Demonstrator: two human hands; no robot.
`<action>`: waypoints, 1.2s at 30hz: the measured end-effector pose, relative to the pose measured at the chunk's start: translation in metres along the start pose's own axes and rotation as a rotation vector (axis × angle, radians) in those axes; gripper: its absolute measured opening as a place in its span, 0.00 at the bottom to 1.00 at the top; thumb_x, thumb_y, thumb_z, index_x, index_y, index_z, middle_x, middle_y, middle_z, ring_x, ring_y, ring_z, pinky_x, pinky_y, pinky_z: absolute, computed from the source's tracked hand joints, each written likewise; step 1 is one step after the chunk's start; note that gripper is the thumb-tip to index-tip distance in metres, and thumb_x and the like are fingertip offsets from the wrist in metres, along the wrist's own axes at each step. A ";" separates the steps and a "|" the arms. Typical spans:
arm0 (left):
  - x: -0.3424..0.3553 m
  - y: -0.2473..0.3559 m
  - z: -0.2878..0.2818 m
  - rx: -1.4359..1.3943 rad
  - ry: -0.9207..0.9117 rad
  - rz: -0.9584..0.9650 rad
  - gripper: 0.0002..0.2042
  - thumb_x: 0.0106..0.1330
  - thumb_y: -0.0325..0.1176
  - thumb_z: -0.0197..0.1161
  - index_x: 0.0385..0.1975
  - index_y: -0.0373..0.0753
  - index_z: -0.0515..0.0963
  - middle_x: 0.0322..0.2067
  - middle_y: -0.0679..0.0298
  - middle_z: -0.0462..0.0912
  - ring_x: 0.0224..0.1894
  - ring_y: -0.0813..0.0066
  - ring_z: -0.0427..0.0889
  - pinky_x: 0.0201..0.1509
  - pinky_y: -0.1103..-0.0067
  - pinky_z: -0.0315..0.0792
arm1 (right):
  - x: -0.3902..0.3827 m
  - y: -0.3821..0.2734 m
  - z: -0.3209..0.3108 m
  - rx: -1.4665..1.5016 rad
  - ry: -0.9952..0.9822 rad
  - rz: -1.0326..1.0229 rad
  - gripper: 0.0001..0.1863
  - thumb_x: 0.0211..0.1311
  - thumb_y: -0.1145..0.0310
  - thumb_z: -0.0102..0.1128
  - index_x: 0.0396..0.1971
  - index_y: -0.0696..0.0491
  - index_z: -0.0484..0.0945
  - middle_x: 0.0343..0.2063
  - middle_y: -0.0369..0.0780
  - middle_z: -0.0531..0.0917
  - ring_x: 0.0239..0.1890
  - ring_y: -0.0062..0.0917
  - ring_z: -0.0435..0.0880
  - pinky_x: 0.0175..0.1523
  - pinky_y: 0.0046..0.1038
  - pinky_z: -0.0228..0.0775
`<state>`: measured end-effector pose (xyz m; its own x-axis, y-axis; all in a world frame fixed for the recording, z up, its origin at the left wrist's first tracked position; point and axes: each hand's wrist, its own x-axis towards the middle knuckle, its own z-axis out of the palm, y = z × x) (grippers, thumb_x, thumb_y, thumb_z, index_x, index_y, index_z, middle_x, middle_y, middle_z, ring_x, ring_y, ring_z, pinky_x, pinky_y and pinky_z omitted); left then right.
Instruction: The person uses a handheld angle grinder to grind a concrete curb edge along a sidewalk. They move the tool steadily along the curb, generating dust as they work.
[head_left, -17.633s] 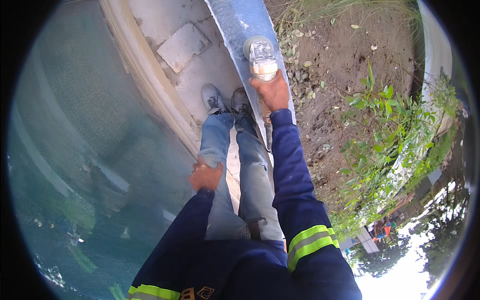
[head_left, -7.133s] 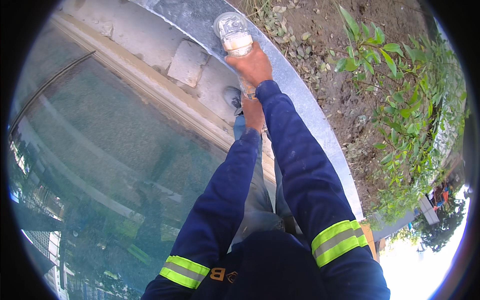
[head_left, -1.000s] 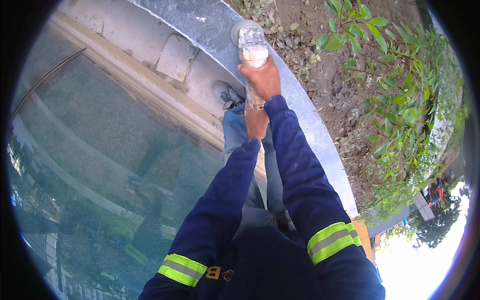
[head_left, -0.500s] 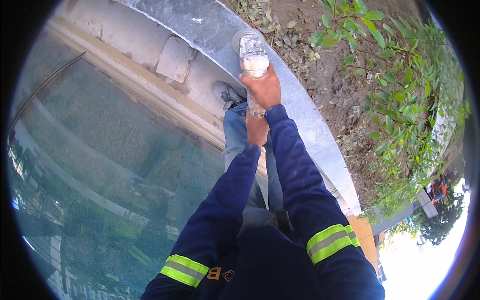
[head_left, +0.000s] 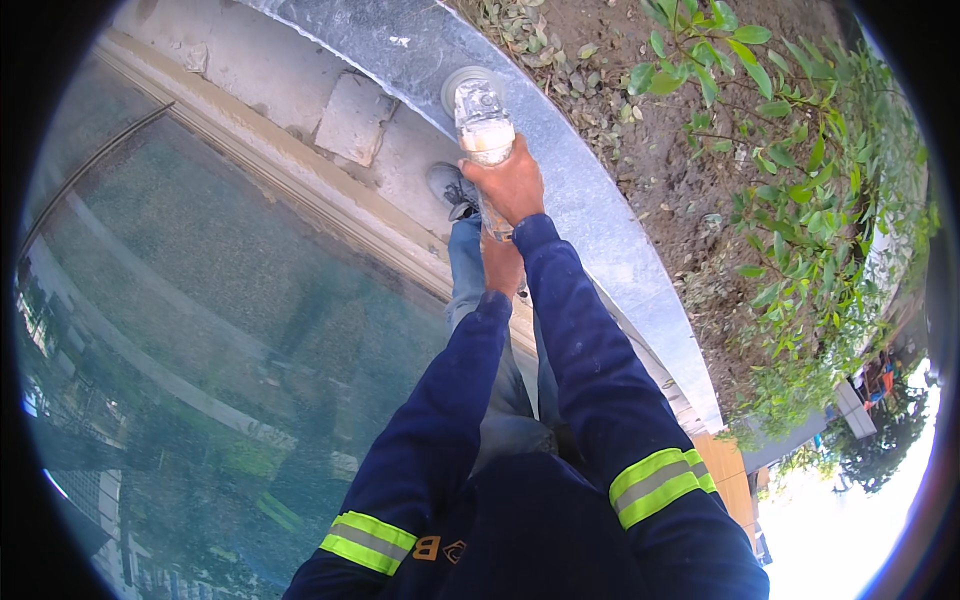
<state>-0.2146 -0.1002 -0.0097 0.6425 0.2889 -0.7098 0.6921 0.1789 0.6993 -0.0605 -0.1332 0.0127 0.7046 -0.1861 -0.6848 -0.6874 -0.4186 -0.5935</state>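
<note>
Both my hands are wrapped round a dust-coated angle grinder [head_left: 484, 118]. My right hand [head_left: 513, 182] grips its body just behind the pale collar. Farther back, near my legs, my left hand [head_left: 502, 264] closes round the rear end of the tool; its fingers are partly hidden. The grinder's round disc lies against the top of a curved grey stone coping [head_left: 590, 205], close to the edge on my side. I cannot tell whether the disc is spinning.
Left of me is a large glass pane [head_left: 230, 290] in a frame. A narrow paved ledge [head_left: 265, 90] with a loose slab [head_left: 354, 118] runs beside the coping, and my shoe [head_left: 450, 185] stands there. Beyond the coping lie soil [head_left: 660, 170] and leafy shrubs [head_left: 800, 200].
The grinder and both hands have shifted left across the coping and slightly nearer to me, toward its inner edge. My grip looks the same.
</note>
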 end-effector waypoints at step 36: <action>-0.003 0.038 -0.005 0.070 -0.033 -0.156 0.36 0.61 0.28 0.76 0.68 0.30 0.64 0.56 0.55 0.82 0.50 0.68 0.84 0.52 0.69 0.80 | -0.003 0.011 -0.004 0.051 0.059 0.003 0.42 0.46 0.47 0.81 0.54 0.62 0.76 0.44 0.57 0.89 0.49 0.50 0.90 0.55 0.45 0.81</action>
<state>-0.1921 -0.0899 0.0192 0.5346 0.2317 -0.8127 0.8050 0.1531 0.5732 -0.0694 -0.1405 0.0099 0.7105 -0.2397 -0.6617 -0.6967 -0.3719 -0.6134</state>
